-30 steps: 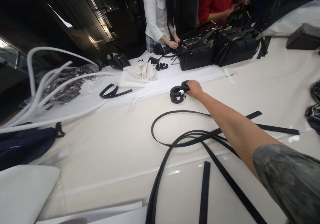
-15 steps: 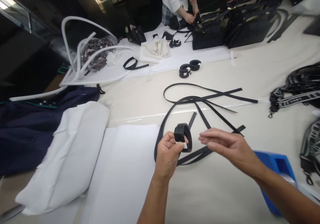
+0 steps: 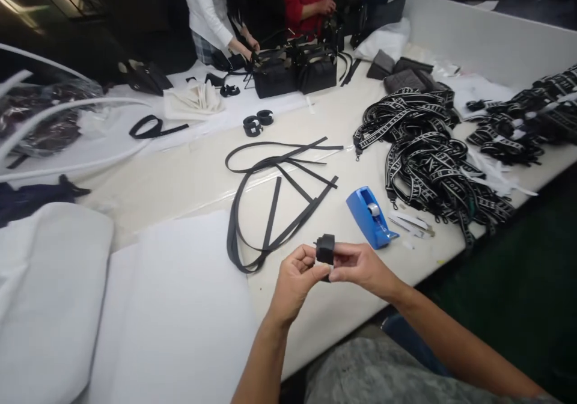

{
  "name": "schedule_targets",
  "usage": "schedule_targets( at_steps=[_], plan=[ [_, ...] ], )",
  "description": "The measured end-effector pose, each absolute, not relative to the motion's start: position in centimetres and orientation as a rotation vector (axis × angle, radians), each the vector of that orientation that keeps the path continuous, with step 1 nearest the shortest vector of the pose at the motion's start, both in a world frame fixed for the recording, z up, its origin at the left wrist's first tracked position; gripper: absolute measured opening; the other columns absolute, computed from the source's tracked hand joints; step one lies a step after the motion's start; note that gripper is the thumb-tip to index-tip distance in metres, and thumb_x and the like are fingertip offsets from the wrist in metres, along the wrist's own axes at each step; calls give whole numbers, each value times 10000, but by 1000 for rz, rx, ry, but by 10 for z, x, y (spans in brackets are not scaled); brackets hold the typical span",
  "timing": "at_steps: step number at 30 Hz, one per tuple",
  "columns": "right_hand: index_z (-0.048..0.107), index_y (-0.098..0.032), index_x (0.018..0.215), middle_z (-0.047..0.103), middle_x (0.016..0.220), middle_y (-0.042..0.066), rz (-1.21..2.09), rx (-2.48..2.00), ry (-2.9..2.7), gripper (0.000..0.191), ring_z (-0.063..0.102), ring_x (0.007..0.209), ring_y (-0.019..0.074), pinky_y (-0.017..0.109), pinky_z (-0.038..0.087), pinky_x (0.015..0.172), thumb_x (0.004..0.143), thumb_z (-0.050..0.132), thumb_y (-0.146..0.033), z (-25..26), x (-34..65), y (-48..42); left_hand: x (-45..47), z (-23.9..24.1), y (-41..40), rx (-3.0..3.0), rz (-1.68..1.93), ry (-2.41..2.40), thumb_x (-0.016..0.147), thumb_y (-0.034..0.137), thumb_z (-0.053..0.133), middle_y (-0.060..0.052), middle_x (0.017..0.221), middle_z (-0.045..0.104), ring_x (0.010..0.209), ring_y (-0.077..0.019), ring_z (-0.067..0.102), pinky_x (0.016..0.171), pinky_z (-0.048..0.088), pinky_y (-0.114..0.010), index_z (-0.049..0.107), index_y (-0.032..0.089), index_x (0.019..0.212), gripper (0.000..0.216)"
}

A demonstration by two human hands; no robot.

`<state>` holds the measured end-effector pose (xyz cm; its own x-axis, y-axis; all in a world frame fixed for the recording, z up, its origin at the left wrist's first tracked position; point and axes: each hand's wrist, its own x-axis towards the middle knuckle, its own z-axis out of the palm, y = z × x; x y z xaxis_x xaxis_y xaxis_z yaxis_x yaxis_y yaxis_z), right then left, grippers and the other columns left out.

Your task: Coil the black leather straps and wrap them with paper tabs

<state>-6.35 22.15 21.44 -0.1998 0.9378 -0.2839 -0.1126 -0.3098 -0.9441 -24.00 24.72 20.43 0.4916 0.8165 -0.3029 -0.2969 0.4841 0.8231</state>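
Observation:
A rolled black strap (image 3: 325,249) with a white band round it is held up over the table's near edge. My left hand (image 3: 295,278) pinches it from the left, thumb on the white band. From the other side my right hand (image 3: 360,269) closes on the same roll, thumb and fingers against its edge. Long black straps (image 3: 243,223) lie in loose loops just beyond my hands. Close by on the right stands a blue tape dispenser (image 3: 367,217) with a roll of tape in it.
Two black rolled straps (image 3: 253,125) sit farther back. Lettered webbing straps (image 3: 424,151) are heaped at the right, with white strips (image 3: 412,223) nearby. White sheets (image 3: 180,296) cover the left. Two people work behind black handbags (image 3: 274,76).
My right hand, apart from the roll before, now grips it together with my left. The roll has turned. The view has swung right, bringing the tape dispenser and webbing fully into sight.

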Motion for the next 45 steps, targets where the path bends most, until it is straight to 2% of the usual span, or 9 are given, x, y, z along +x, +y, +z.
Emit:
schedule_targets(
  at_steps=[6,11,13,18,22,29,35,40,45],
  plan=[
    [768,-161,1040,542,625,-13,1595,-1243,-939,533,414,601,126,264,382,566,635,856,-495,204,-50,179,-221,226,221,840,652,806,706,306,823,-27,742,678,727,-174,637,712,500,-291,658,145,806,251],
    [782,-150,966,556,602,-1,1548,-1235,-959,414,398,554,111,246,332,504,735,785,-494,195,-28,171,-194,233,213,1019,672,947,762,324,779,-51,834,698,803,-205,641,760,489,-315,674,153,837,214],
    [774,-163,1005,568,620,-1,1534,-1226,-990,370,394,546,105,241,326,495,787,752,-461,188,-11,173,-177,228,212,1128,718,1020,805,323,740,-42,835,687,829,-206,628,795,475,-321,663,167,852,180],
    [734,-190,1135,589,682,0,1545,-1189,-1025,364,435,567,104,245,374,537,857,697,-422,180,32,186,-130,214,214,1304,792,1202,860,311,670,-40,910,669,937,-219,610,883,444,-335,643,193,927,138],
    [753,-179,1079,576,672,0,1502,-1180,-953,348,476,582,108,257,414,575,903,630,-452,190,51,192,-98,205,214,1374,844,1337,866,330,658,-56,949,678,956,-227,602,900,435,-348,669,193,991,186],
    [793,-148,932,640,690,39,1519,-1171,-595,391,524,574,118,261,434,538,765,756,-501,187,57,184,-72,199,203,1281,944,1411,850,375,674,-51,973,705,929,-214,626,864,461,-314,726,192,1110,323],
    [801,-135,944,623,642,39,1514,-1202,-581,433,497,579,126,256,406,535,716,795,-503,187,49,171,-78,186,184,1544,1043,1356,928,350,577,-83,930,718,854,-221,663,778,518,-313,718,203,1135,291],
    [816,-141,874,645,642,57,1467,-1225,-542,548,523,591,161,286,448,554,568,845,-594,182,32,174,-83,154,185,1852,1362,1389,993,315,433,-129,992,718,932,-255,644,886,500,-401,645,197,1258,359],
    [815,-173,878,677,761,58,1499,-1148,-569,483,549,669,165,273,474,612,599,843,-566,189,13,175,-103,151,186,1955,1348,1413,1000,285,394,-144,1069,711,994,-272,638,930,489,-433,604,186,1301,380]
  ],
)
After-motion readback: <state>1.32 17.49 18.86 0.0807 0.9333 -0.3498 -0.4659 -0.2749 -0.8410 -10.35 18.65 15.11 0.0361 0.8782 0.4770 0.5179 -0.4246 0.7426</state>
